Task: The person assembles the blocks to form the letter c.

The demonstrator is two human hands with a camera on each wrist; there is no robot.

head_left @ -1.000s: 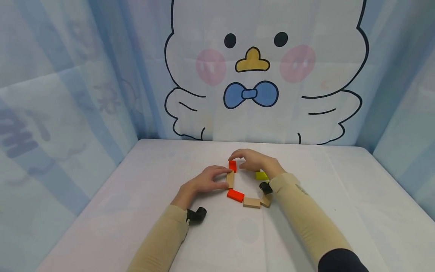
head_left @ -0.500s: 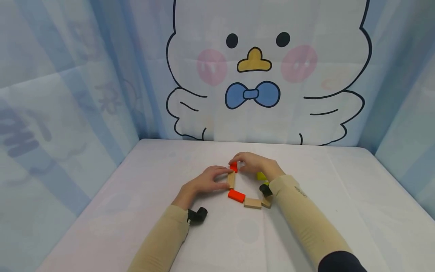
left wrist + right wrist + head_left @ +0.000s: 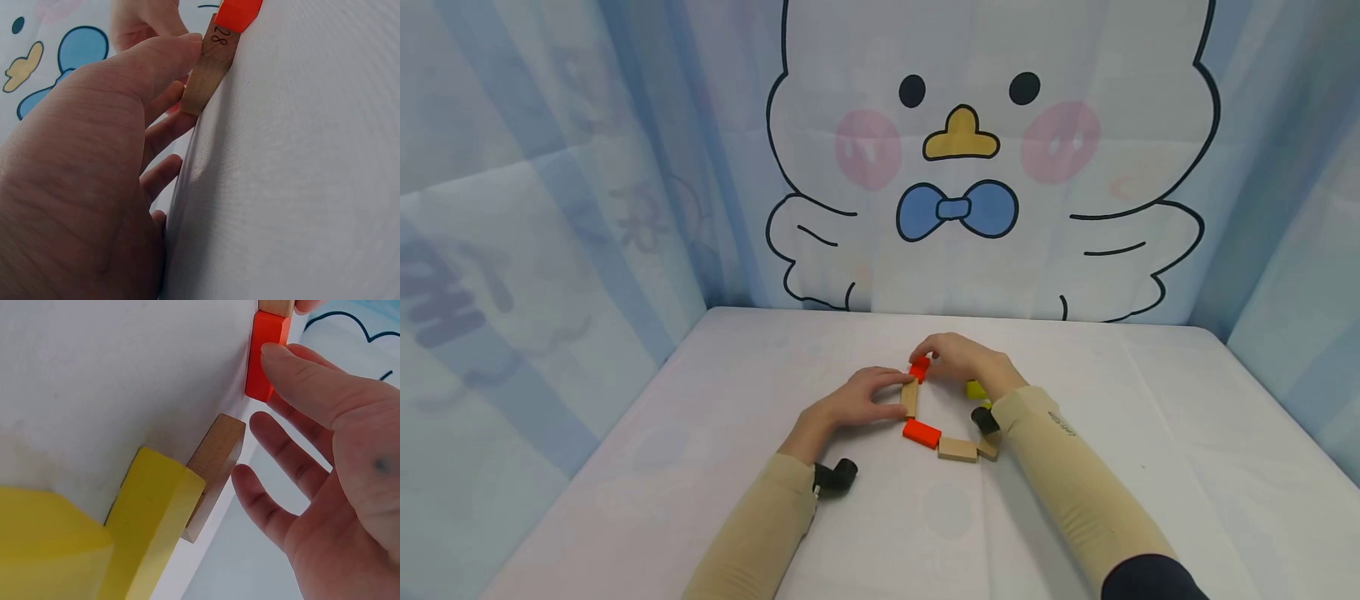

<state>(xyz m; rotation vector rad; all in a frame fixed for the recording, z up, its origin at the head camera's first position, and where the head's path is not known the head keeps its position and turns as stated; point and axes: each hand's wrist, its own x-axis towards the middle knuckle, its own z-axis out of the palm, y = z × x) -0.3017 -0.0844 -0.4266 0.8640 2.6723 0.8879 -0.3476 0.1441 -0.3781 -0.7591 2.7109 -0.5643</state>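
Observation:
In the head view, my left hand point(image 3: 859, 397) holds a plain wooden block point(image 3: 909, 402) by its ends, thumb at the near end and fingers at the far end. The left wrist view shows the number 28 on this block point(image 3: 211, 65). My right hand point(image 3: 964, 357) pinches a red block point(image 3: 919, 369) at the far end of the wooden one. Seen from the right wrist, the thumb lies on this red block point(image 3: 264, 356), with the index finger behind it. Its other fingers are spread beside a second wooden block point(image 3: 219, 450).
The blocks lie in a curved line on the white table point(image 3: 865, 525): another red block point(image 3: 922, 433), wooden blocks point(image 3: 957, 450) and yellow blocks point(image 3: 976, 389), partly hidden by the right wrist. A cartoon-printed curtain point(image 3: 820, 100) hangs behind the table.
My right hand has closed its thumb and finger on the far red block, which has turned slightly to a slant, its far end swinging right. The left hand stays at the wooden block.

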